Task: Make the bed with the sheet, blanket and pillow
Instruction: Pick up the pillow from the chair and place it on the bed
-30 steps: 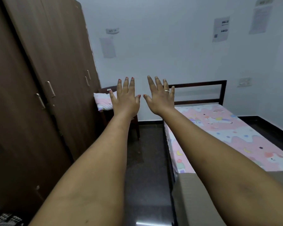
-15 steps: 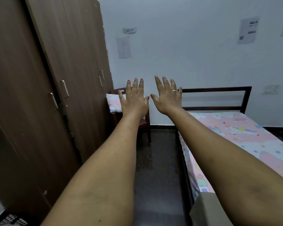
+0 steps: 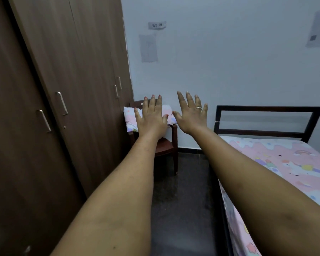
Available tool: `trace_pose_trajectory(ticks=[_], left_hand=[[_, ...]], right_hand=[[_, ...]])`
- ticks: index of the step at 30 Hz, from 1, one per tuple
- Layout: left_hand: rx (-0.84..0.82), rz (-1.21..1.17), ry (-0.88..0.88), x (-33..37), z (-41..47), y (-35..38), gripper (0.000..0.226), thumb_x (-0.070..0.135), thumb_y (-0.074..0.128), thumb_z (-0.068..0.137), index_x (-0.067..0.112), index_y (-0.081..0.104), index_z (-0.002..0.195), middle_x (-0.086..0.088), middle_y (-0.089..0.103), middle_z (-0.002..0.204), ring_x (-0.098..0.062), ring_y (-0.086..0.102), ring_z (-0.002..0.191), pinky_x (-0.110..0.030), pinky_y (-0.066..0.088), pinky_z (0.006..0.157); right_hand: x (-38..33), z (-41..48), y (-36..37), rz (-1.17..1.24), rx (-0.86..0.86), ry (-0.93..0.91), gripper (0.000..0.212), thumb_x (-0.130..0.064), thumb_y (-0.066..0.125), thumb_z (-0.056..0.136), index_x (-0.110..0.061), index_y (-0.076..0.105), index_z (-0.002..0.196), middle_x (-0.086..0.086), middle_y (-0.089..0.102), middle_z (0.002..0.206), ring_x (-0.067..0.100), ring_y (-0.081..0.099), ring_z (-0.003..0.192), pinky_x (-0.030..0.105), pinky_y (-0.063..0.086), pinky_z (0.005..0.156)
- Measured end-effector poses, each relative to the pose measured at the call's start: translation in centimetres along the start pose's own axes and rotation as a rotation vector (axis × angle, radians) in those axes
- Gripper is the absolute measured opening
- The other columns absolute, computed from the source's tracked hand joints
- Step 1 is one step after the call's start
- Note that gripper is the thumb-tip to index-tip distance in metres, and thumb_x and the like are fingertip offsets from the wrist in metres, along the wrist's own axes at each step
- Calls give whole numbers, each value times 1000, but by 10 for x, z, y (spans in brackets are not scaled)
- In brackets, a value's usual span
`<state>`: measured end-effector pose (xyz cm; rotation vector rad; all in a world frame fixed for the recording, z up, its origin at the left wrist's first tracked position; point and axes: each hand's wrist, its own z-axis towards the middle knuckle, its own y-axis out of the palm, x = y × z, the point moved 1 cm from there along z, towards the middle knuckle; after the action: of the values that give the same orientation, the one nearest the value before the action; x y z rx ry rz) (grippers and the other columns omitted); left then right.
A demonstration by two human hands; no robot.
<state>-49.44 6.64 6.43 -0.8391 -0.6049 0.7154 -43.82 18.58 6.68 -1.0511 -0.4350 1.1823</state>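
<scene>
In the aisle between wardrobe (image 3: 72, 108) and bed (image 3: 268, 109): left hand (image 3: 151, 121) and right hand (image 3: 190, 117) raised, both empty.
Left: brown wardrobe, doors closed. Centre-left: pink patterned pillow (image 3: 129, 117) lying on a dark chair (image 3: 164, 147) by the wall, well apart from the bed. Left hand, fingers straight and spread, in front of the pillow; contact cannot be told. Right hand, likewise spread, ring (image 3: 198, 107) on one finger. Right: bed with dark headboard, pink patterned sheet (image 3: 284, 163) spread over the mattress.

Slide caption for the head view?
Left hand and right hand, open, extended toward the pillow on the chair; sheet covers the bed.
</scene>
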Motion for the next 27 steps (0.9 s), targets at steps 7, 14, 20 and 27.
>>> trace_pose_trajectory(ticks=[7, 14, 20, 27], left_hand=[[-30, -13, -88, -55, 75, 64, 64, 38, 34, 100, 25, -1, 152, 5, -7, 160, -18, -13, 146, -52, -6, 115], [-104, -23, -87, -124, 152, 147, 64, 40, 34, 100, 27, -1, 152, 6, -6, 160, -17, -13, 146, -52, -5, 115], [-162, -34, -159, -200, 259, 201, 63, 42, 32, 100, 26, 0, 152, 5, -5, 160, -19, -13, 146, -54, -3, 115], [-265, -61, -121, -241, 333, 289, 63, 42, 32, 100, 27, -1, 152, 6, -7, 160, -17, -14, 146, -53, -3, 115]], right_hand=[[-12, 81, 88, 37, -70, -1, 65, -46, 32, 99, -36, -5, 151, -3, -4, 161, 26, -9, 147, 54, -4, 115], [-26, 167, 188, 34, -156, 43, 63, -45, 30, 100, -36, -6, 151, -4, -5, 161, 25, -9, 147, 57, -3, 114], [-47, 257, 277, 51, -234, 106, 64, -47, 33, 99, -37, -3, 151, -5, -4, 161, 25, -6, 148, 60, -2, 113], [-46, 342, 360, 40, -292, 166, 65, -49, 34, 98, -37, 0, 151, -5, -4, 161, 25, -5, 148, 60, 0, 112]])
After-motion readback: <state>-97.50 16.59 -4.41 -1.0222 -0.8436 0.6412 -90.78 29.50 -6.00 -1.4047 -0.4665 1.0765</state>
